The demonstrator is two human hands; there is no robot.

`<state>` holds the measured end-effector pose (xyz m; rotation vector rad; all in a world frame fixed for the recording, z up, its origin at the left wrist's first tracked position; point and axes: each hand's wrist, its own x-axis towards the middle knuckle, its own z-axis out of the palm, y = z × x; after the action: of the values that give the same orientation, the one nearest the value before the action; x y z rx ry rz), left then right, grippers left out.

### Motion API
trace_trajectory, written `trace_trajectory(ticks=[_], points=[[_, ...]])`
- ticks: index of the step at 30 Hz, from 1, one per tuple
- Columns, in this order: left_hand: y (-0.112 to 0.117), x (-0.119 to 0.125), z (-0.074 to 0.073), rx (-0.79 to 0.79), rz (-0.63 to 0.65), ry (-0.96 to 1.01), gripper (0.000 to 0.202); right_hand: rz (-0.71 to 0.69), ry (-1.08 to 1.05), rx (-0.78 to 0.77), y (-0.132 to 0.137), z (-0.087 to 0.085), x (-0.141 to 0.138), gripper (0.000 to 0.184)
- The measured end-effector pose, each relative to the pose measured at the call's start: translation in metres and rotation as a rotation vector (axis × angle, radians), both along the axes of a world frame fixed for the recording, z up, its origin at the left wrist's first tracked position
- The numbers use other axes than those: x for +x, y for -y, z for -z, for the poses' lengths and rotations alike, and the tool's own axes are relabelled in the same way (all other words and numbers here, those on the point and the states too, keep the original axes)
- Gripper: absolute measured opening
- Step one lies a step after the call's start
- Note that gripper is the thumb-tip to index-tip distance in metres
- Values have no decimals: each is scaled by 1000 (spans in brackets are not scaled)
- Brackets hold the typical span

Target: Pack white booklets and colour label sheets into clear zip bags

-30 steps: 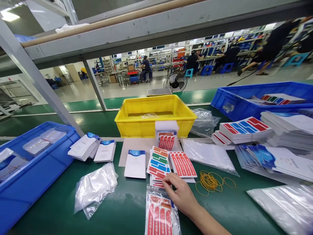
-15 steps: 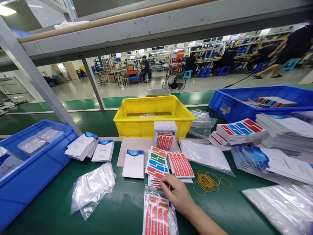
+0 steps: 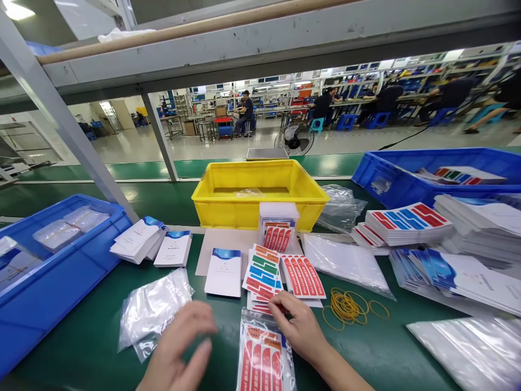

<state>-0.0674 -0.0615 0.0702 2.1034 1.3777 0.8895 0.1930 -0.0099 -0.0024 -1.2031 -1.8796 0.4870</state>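
Observation:
My left hand (image 3: 181, 345), smeared by motion, is above the table at the lower left, thumb and fingers apart and holding nothing visible. Near it lie clear plastic bags (image 3: 157, 307). Thumb and forefinger of my right hand (image 3: 299, 326) are pinched at the lower edge of a fanned stack of coloured sticker sheets (image 3: 263, 271); what is between them, if anything, is hidden. Just below, its curled fingers overlap a clear zip bag (image 3: 260, 353) with red and orange sticker sheets inside. White booklets with blue tops (image 3: 222, 274) and red sticker sheets (image 3: 302, 276) flank the fanned stack.
A yellow bin (image 3: 260, 209) stands behind the stacks, with blue bins at left (image 3: 69, 271) and right (image 3: 407, 184). Rubber bands (image 3: 345, 307) lie right of my hand. More booklets (image 3: 476, 274) and bags (image 3: 464, 347) are farther right. A shelf beam (image 3: 203, 49) crosses overhead.
My left hand has come into view at the lower left. My right hand keeps its place at the sticker sheets. The whole view has shifted slightly.

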Motion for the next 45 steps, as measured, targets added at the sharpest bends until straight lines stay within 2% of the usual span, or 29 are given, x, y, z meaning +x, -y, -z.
trace_trajectory(ticks=[3,5,8,10,13,15,17,19,21,23,25,28,30,32,35,38,43,45], points=[[-36,-18,28,-4,-386,-346,34,-11,8,1,0,1,0,20],[-47,-34,47,-88,-453,-464,33,-19,15,-3,1,2,-1,21],[-49,-53,61,-86,-413,-443,13,-26,17,-6,0,3,-2,20],[-46,-59,59,-53,-389,-415,16,-29,13,-7,0,3,-2,19],[-42,-55,46,-42,-357,-428,21,-35,-1,-17,0,3,-3,20],[-36,-42,39,-1,-324,-469,20,-71,-14,-43,2,2,-5,24],[-27,-20,38,84,-246,-521,21,-170,-27,-84,6,0,-10,29],[-17,10,46,159,-127,-564,22,-296,-29,-140,12,-3,-17,35],[-8,39,59,219,7,-575,20,-357,3,-214,18,-6,-24,35],[-4,64,71,228,127,-523,17,-324,57,-298,24,-6,-29,31],[-4,78,75,163,196,-464,17,-251,112,-345,26,-2,-30,30],[-14,85,65,-94,218,-286,11,-184,210,-268,24,9,-24,37],[-23,84,54,-322,157,-48,9,-185,265,-140,22,18,-20,41],[-32,85,49,-537,39,224,27,-208,283,-11,22,24,-18,45],[-40,88,51,-731,-87,492,37,-237,281,90,24,25,-21,47],[-41,90,58,-729,-92,547,34,-233,213,37,25,15,-25,43],[-40,86,61,-592,-34,452,32,-170,62,-184,22,-1,-27,12],[-39,85,63,-575,-4,406,34,-159,57,-219,21,0,-27,19]])
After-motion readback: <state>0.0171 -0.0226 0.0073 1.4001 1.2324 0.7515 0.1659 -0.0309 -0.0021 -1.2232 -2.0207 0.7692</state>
